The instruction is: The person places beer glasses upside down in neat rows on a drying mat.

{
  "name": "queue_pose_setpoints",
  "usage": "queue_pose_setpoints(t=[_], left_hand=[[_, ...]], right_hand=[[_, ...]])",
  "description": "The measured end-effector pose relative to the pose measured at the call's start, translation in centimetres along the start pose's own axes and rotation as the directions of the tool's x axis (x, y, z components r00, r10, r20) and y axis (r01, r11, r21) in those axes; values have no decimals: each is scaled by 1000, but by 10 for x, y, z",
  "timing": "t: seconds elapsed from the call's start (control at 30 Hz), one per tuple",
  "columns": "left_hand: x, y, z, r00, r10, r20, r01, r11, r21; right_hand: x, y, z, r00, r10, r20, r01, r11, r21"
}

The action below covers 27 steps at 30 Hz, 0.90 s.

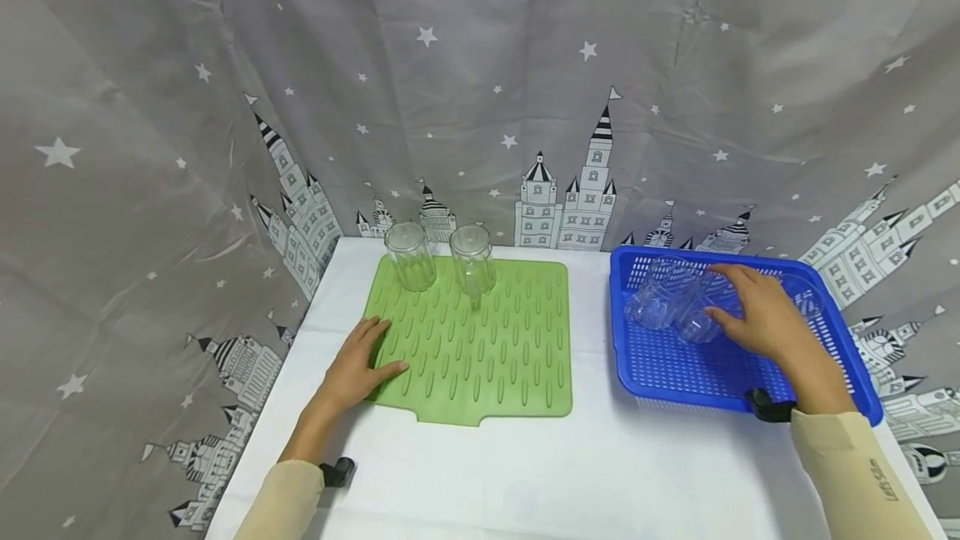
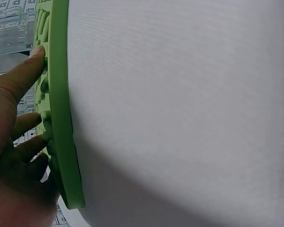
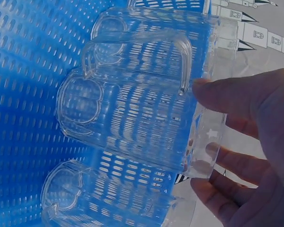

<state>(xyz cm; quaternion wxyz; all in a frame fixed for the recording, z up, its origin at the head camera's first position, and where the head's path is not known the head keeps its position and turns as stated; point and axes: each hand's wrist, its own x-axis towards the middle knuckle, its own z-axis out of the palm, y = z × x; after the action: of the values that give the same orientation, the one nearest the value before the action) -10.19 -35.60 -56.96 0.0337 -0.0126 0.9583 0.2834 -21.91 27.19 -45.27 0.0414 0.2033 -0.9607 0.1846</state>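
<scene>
My left hand (image 1: 356, 365) rests at the left edge of the green drying mat (image 1: 517, 340), thumb and fingers spread and relaxed. In the left wrist view, its fingertips touch the mat's ridged surface beside the raised rim. Two clear glass mugs (image 1: 411, 258) (image 1: 473, 261) stand at the back left of this mat. My right hand (image 1: 761, 315) is over the blue basket (image 1: 675, 390), thumb and fingers curved round the rim of a clear glass mug (image 3: 128, 109) lying on its side. This mug's handle is close to the thumb in the right wrist view.
More glass mugs (image 3: 71, 189) lie in the basket on either side of the gripped one. The basket's perforated walls rise around them. A white cloth (image 1: 570, 473) covers the table, and a grey printed curtain (image 1: 480, 107) hangs right behind it.
</scene>
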Motion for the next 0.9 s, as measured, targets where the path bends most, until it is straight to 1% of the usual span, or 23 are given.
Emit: queue_pose_setpoints(t=[0.17,0.37,0.5,0.7,0.9], left_hand=[[0,-1,1,1000,12,-2,-11,1000,6],[1,-2,0,1000,10,-5,-10,1000,5],[1,-1,0,1000,9,-8,-9,1000,0],[2,2,-1,1000,11,-5,-11,1000,-14],[2,3,-1,1000,5,-2,-5,1000,-15]], right_hand=[[-4,0,-1,999,35,-6,-35,999,29],[-9,-3,-6,997,78,26,-79,997,27],[-13,-9,-10,997,75,32,-75,997,18],[-20,-19,-15,995,95,32,-95,995,7],[-27,-31,-20,995,98,28,-99,995,29]])
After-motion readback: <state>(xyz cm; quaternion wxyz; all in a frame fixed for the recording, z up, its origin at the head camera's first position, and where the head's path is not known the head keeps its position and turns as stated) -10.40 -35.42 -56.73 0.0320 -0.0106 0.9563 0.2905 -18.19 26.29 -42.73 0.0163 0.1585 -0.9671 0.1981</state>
